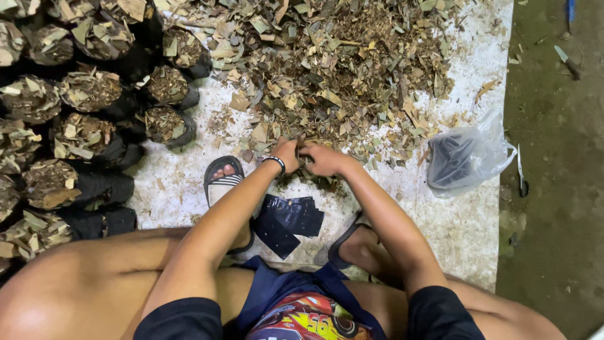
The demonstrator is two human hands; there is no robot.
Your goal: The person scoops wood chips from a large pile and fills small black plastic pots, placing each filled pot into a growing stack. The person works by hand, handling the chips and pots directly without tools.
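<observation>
My left hand (286, 151) and right hand (322, 158) touch each other at the near edge of the leaf pile (333, 69), fingers curled into it; what they grip I cannot tell. Flat black bags (286, 221) lie just below my wrists.

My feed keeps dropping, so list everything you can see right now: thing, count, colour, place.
leaf pile: one, brown and tan dry leaf pieces, top centre on the sheet
white sheet: one, white, spread on the ground under the pile
filled bags: more than a dozen, black, packed with leaf mix, upright in rows at left
flat empty bags: small stack, black, between the feet
clear plastic bag: one, see-through with dark contents, right edge of the sheet
bare ground: dark, far right
sandals: two, black, on the feet
wristband: one, black and white, left wrist
left hand: fingers in the near edge of the pile
right hand: fingers in the pile beside it
</observation>
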